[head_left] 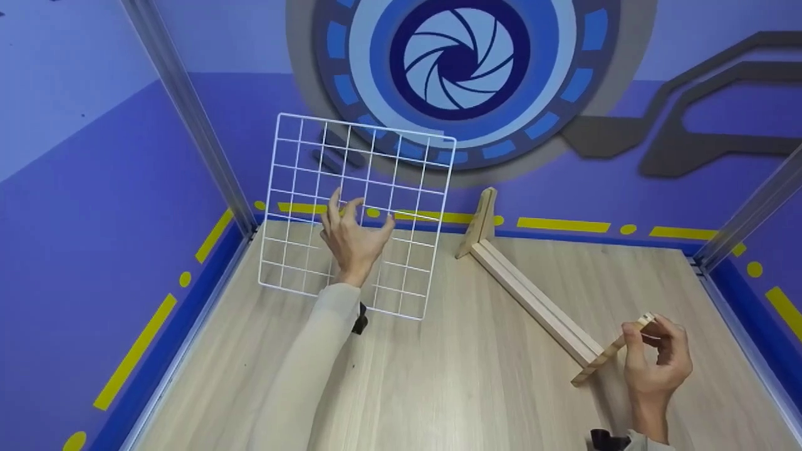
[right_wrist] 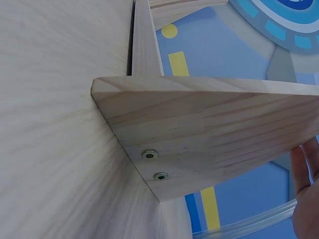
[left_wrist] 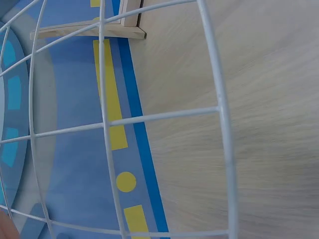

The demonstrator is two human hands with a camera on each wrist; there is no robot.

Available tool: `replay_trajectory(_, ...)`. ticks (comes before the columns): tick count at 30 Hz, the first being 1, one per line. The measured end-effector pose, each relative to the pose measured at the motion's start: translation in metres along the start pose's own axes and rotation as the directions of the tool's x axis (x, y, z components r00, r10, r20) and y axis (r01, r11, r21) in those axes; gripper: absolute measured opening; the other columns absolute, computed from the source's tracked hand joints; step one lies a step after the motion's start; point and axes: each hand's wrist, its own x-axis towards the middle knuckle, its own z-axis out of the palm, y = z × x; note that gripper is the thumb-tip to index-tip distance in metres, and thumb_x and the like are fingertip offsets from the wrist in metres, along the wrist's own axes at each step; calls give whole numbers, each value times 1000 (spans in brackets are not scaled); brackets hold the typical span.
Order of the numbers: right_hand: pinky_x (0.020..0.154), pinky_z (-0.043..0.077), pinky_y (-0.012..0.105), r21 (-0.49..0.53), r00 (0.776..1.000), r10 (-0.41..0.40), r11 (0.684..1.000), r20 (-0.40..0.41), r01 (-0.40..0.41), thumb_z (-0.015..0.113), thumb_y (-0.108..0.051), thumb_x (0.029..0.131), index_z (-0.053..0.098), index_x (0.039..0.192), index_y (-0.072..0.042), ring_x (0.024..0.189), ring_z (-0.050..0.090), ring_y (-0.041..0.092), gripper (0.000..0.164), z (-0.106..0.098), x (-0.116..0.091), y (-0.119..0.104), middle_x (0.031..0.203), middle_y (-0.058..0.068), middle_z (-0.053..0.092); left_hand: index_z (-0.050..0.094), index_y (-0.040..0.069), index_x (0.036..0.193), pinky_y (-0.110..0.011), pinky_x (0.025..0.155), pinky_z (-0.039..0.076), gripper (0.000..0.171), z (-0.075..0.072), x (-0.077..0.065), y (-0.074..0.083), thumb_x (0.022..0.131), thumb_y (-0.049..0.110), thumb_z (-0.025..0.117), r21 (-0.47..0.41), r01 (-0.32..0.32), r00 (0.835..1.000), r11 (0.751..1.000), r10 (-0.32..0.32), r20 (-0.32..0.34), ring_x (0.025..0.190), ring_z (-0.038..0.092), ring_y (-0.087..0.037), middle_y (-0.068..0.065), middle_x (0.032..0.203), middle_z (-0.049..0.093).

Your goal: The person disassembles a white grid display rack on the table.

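Observation:
My left hand [head_left: 352, 241] grips a white wire grid panel [head_left: 439, 228] by its middle, fingers spread over the wires and bent around them. The panel leans upright above the table; its wires [left_wrist: 218, 108] cross much of the left wrist view. With my right hand [head_left: 661, 363] I hold the upper tip of a wooden stand's near end board [head_left: 598, 363], thumb on one side and fingers on the other. The stand has a long slotted beam [head_left: 532, 297] between two end boards. Two hex-socket bolts [right_wrist: 150, 154] show low on the near board in the right wrist view.
The stand's far end board [head_left: 481, 222] is near the back wall. Blue walls with yellow marks [head_left: 562, 224] and metal corner posts [head_left: 188, 106] enclose the wood-grain table [head_left: 388, 388] at the back and both sides.

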Motion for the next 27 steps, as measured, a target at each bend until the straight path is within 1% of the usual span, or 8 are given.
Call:
replay_trajectory(3, 76, 51, 21, 18, 1000, -4, 1000, -7, 5, 76, 10, 76, 62, 109, 20, 81, 66, 16, 37, 0, 0, 0, 89, 17, 66, 72, 17, 111, -51, 94, 40, 59, -1, 0, -2, 68, 54, 83, 17, 22, 1000, 1000, -22, 15, 129, 46, -30, -9, 152, 45)
replay_trajectory(8, 75, 50, 21, 8, 1000, -2, 1000, -19, 2, 76, 10, 75, 62, 108, 20, 80, 65, 15, 37, -1, 0, 0, 89, 16, 66, 72, 17, 110, -52, 93, 39, 56, 0, -2, -5, 67, 51, 85, 56, 64, 997, 996, -66, 36, 129, 45, -29, -8, 152, 45)
replay_trajectory(12, 76, 50, 21, -4, 1000, 2, 1000, -11, -2, 75, 11, 75, 62, 108, 19, 81, 65, 15, 37, 0, -1, 0, 89, 15, 66, 72, 17, 111, -53, 95, 38, 57, 1, -5, -10, 67, 50, 86, 76, 92, 994, 993, -97, 58, 131, 43, -30, -7, 152, 44)
replay_trajectory(15, 76, 51, 21, -8, 1000, -1, 1000, -4, 1, 75, 11, 75, 62, 109, 20, 81, 65, 15, 37, 0, -1, -1, 90, 16, 66, 72, 18, 112, -53, 95, 38, 59, 1, -8, -14, 67, 53, 84, 93, 115, 990, 989, -122, 73, 129, 44, -30, -5, 153, 43)
replay_trajectory(22, 76, 51, 21, 16, 1000, 5, 1000, -6, -5, 75, 12, 74, 62, 108, 20, 81, 65, 16, 38, 0, 0, 1, 90, 17, 66, 71, 17, 118, -54, 95, 37, 68, 2, -13, -22, 65, 57, 85, 100, 156, 981, 983, -166, 102, 129, 43, -31, -6, 153, 43)
replay_trajectory(27, 76, 51, 21, 15, 1000, 2, 1000, -2, -2, 75, 12, 75, 62, 109, 20, 81, 65, 16, 37, 0, 0, 1, 90, 17, 66, 70, 17, 119, -53, 95, 38, 70, 3, -16, -26, 66, 60, 83, 142, 173, 975, 974, -190, 115, 131, 42, -30, -7, 152, 43)
